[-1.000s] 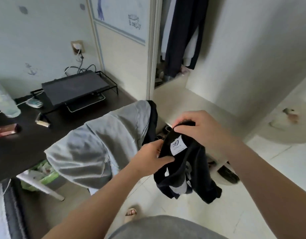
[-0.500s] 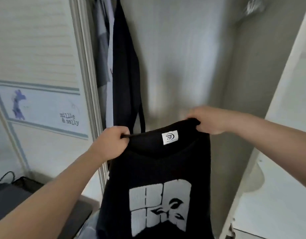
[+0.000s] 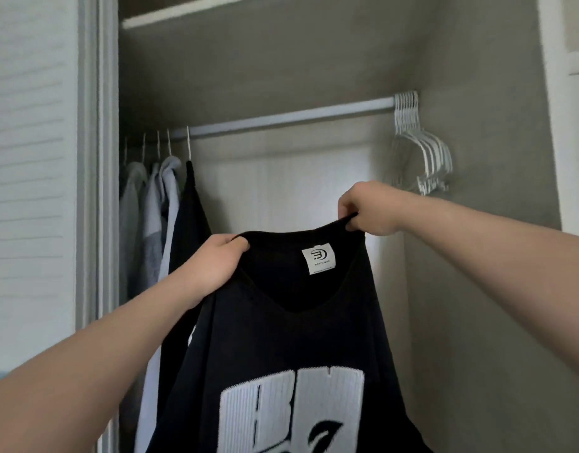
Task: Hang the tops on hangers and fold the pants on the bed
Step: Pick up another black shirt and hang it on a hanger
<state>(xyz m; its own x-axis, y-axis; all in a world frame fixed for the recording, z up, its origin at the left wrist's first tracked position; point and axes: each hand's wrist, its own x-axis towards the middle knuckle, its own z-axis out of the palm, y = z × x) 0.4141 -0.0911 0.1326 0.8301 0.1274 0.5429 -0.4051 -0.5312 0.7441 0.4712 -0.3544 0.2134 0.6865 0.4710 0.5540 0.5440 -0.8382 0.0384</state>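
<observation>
Both hands are up in front of an open closet, each pinching the neckline of a black top [image 3: 281,338]; the left hand [image 3: 216,263] has its fingers curled over the left end of the collar, thumb on the near side, and the right hand [image 3: 366,207] grips the right end a little higher, so the collar edge slopes up from left to right. The top hangs down from the two grips, spread between them with its inside collar facing the camera; a white label [image 3: 318,258] is sewn just below the collar's back edge (a round logo and small lettering on it, too fine to read with certainty), and a large white print [image 3: 291,410] fills the lower chest, cut off by the bottom of the view. The top is on no hanger.

Behind it a pale rod [image 3: 281,117] runs across the closet; at its right end, above and just beyond the right hand, a bunch of empty white hangers [image 3: 422,158] hangs close together against the side wall. At the left end several garments hang on hangers: pale grey clothes [image 3: 151,207] nearest the frame, and a dark garment [image 3: 190,204] beside them, partly hidden by the left hand and the held top. A shelf [image 3: 183,14] crosses above the rod; a louvred door [image 3: 27,158] stands at the left.
</observation>
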